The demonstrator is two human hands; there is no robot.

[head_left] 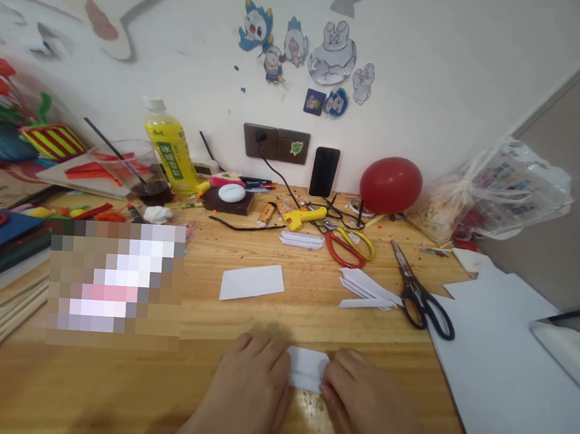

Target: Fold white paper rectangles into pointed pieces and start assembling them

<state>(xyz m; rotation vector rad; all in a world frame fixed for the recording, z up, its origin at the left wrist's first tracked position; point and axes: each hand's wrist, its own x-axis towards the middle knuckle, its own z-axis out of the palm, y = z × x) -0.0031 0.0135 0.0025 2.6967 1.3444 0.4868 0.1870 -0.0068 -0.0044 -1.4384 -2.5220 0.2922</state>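
A small piece of white paper point(306, 368) with a crease across it lies on the wooden table point(202, 362) near its front. My left hand point(255, 378) is closed on the left end of this paper, fingers curled. At the right end, my right hand point(358, 391) pinches the paper between thumb and fingers. Both hands hide the paper's ends. Beyond them lies a flat white paper rectangle point(252, 282). Folded paper strips point(369, 290) sit in a loose pile to the right, and a neat stack of folded strips point(302, 240) is farther back.
Black-handled scissors point(420, 294) lie at right beside large white paper sheets point(512, 361). Red and yellow scissors point(350, 247) and a yellow glue gun point(304, 216) are farther back. A phone point(325, 172), a red balloon point(391, 184), a yellow bottle point(171, 147) and a plastic cup point(149, 185) stand along the wall.
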